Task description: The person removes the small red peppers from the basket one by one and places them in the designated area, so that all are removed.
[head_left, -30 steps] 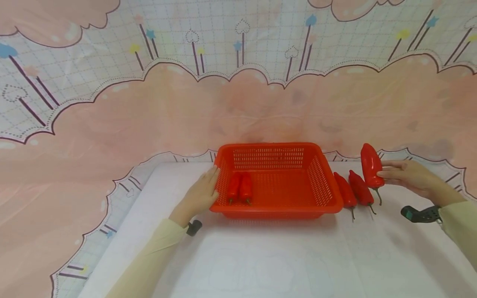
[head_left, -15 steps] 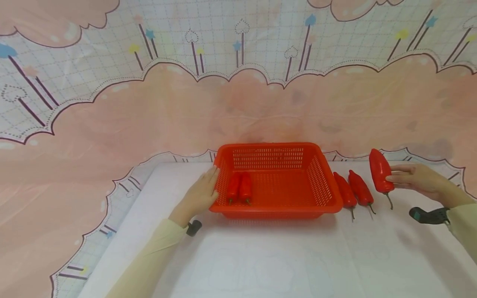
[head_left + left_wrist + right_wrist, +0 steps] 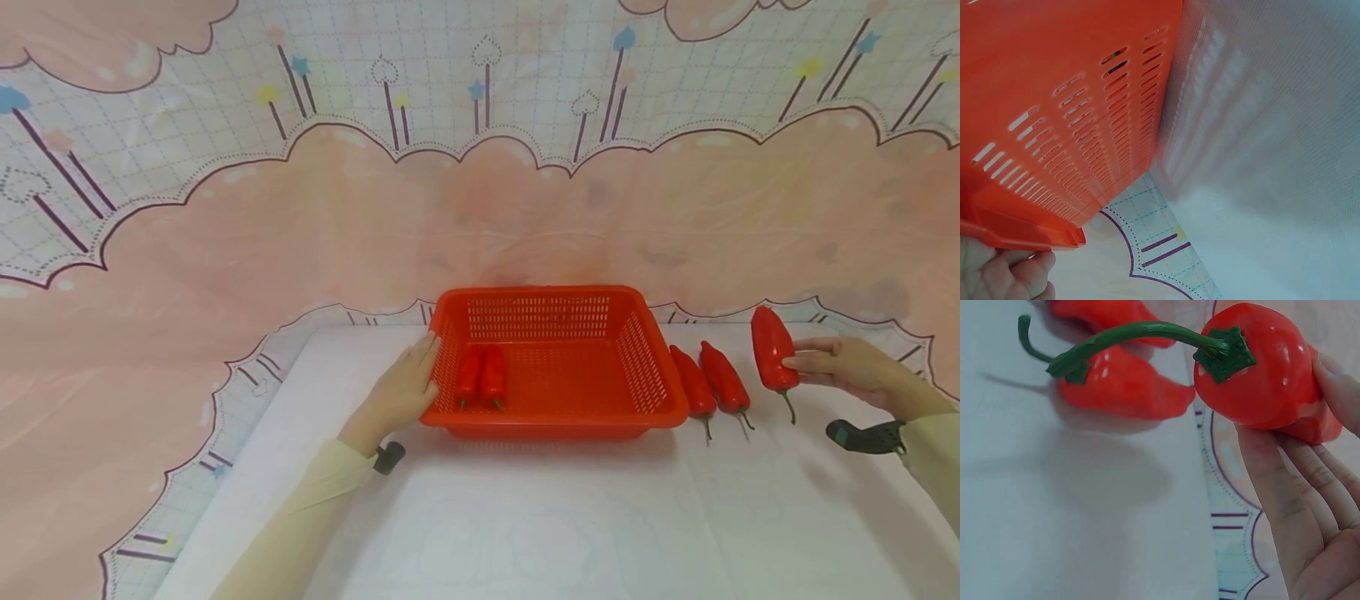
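My left hand (image 3: 405,387) rests against the left rim of a red plastic basket (image 3: 555,421), its fingers laid fairly straight along it. In the left wrist view, fingers (image 3: 1029,275) touch the rim beside the slotted wall. Inside the basket, at its left, two red peppers (image 3: 481,377) lie side by side. My right hand (image 3: 851,367) pinches another red pepper (image 3: 772,348) between thumb and fingers, above the table. Its green stem (image 3: 1141,331) points down in the head view. Two more peppers (image 3: 693,383) lie on the table just right of the basket.
A white table (image 3: 540,517) carries everything, with a patterned pink and white cloth (image 3: 480,208) hanging behind it. Dark wrist camera mounts (image 3: 862,435) jut from both sleeves.
My right hand has moved right and slightly down with the pepper, away from the two on the table. The left hand and basket hold still.
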### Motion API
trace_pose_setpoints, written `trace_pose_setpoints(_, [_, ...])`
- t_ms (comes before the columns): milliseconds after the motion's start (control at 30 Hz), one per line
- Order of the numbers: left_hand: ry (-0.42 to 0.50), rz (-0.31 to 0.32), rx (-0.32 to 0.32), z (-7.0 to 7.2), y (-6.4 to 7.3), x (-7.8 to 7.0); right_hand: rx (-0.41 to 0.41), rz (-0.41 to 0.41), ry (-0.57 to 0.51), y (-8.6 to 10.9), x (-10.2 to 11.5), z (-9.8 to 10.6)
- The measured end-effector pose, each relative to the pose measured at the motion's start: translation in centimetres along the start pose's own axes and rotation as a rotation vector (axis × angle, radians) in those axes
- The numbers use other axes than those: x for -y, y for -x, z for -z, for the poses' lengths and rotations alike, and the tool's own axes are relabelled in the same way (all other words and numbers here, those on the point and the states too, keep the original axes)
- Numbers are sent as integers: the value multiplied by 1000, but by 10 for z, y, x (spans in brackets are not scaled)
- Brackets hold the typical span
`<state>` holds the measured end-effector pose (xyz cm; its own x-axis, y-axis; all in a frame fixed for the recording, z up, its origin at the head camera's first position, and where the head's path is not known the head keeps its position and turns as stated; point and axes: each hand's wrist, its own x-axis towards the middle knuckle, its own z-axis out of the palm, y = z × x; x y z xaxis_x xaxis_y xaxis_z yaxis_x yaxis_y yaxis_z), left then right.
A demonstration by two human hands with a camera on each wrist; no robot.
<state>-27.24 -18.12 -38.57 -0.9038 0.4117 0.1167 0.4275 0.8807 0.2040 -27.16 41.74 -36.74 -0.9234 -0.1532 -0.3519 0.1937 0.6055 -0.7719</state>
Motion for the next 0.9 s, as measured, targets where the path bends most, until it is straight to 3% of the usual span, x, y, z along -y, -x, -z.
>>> trace_pose_setpoints(633, [7, 1, 7, -2, 0, 2, 4, -21, 59, -11, -30, -6])
trace_pose_setpoints(900, [14, 18, 16, -1, 0, 0, -1, -41, -30, -18, -35, -6])
